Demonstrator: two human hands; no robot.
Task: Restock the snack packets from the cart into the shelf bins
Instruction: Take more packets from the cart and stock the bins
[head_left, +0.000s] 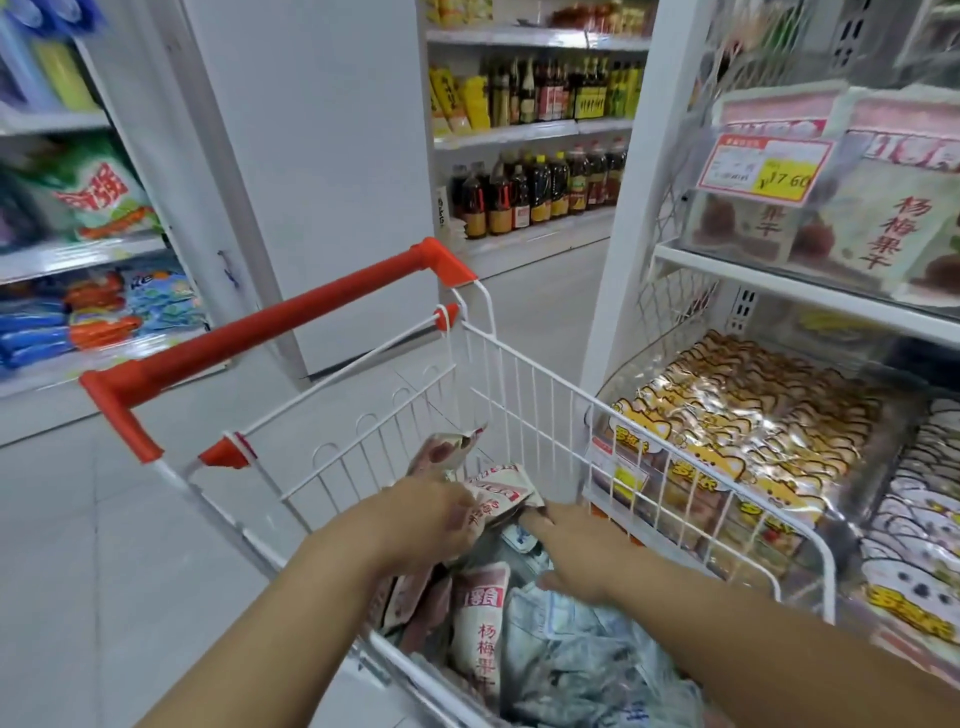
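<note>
Both my hands reach into a white wire cart (524, 400) with an orange handle. My left hand (426, 519) grips a bunch of pink-and-white snack packets (493, 499) lifted above the pile. My right hand (576, 556) lies over pale blue packets (576, 660), its fingertips tucked under the lifted bunch; its grip is hidden. More pink-and-white packets (480, 629) lie in the cart. On the right, a clear shelf bin (748, 244) holds the same pink-and-white packets behind a red and yellow price tag.
Lower bins on the right hold yellow cat-print packets (748, 431) and white ones (914, 525). Bottles of oil and sauce (540, 192) fill shelves straight ahead. Detergent bags (98, 202) line shelves on the left. Grey floor lies left of the cart.
</note>
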